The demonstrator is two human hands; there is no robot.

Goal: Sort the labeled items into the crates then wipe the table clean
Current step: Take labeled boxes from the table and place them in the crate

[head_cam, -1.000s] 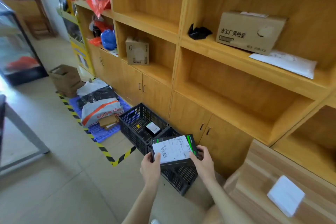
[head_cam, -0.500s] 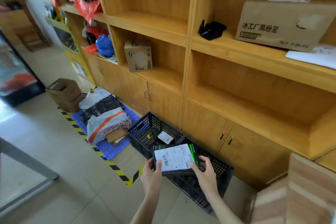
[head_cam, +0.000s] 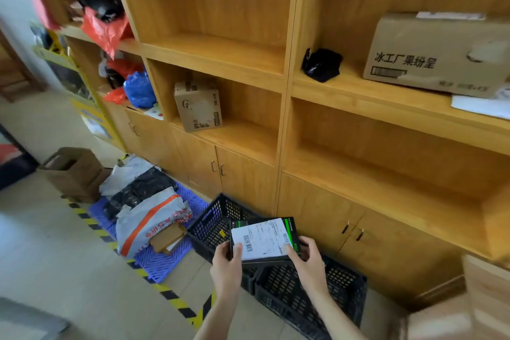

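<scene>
Two hands grasp a flat black box [head_cam: 291,229] bearing a white shipping label [head_cam: 262,241], held above the floor crates; left hand [head_cam: 226,265] pinches its left edge, thumb on the label; right hand [head_cam: 310,262] curls round its near right corner; the box hides where the far crate [head_cam: 212,225] meets the near crate [head_cam: 311,292] and most of the far crate's inside; only a small yellow scrap [head_cam: 222,233] shows there; the near crate shows mesh floor; left, bagged parcels [head_cam: 149,218] heap on a blue pallet [head_cam: 165,259]; a shelved cardboard carton [head_cam: 436,55] is cut off by the right edge.
</scene>
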